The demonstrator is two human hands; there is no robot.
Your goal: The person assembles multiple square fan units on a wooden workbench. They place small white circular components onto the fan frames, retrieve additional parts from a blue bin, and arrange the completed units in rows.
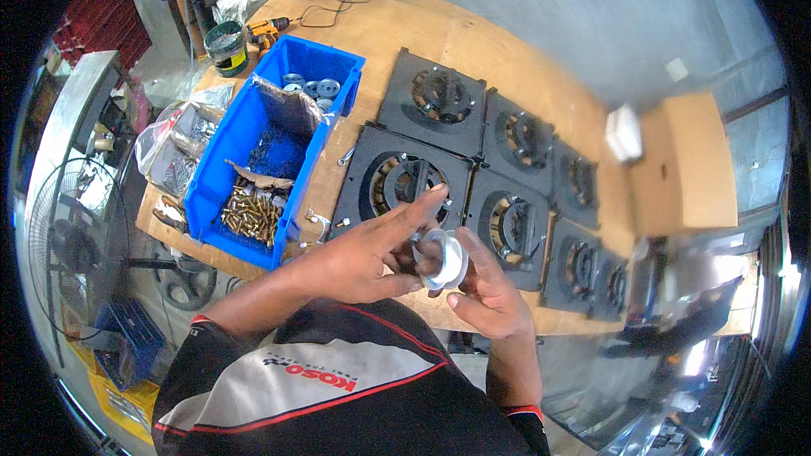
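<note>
A plywood workbench [397,0] spreads beyond the hands. From twelve to three o'clock of them lie black square panels [435,101]; a cardboard box [688,165] is at two, a blue plastic bin [283,152] at ten. The right hand [494,294] curls fingers and thumb around a white flanged spool [454,260]. At its nine o'clock, the left hand [367,257] is half-open, index outstretched; whether it grips anything, I cannot tell. Brass fittings [252,215] fill the bin's six-o'clock end.

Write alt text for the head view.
A person's right hand holds a white spool-like piece, left hand close beside it, at a wooden table bearing black panels. At left, a blue bin holds brass-coloured pieces and grey discs.
</note>
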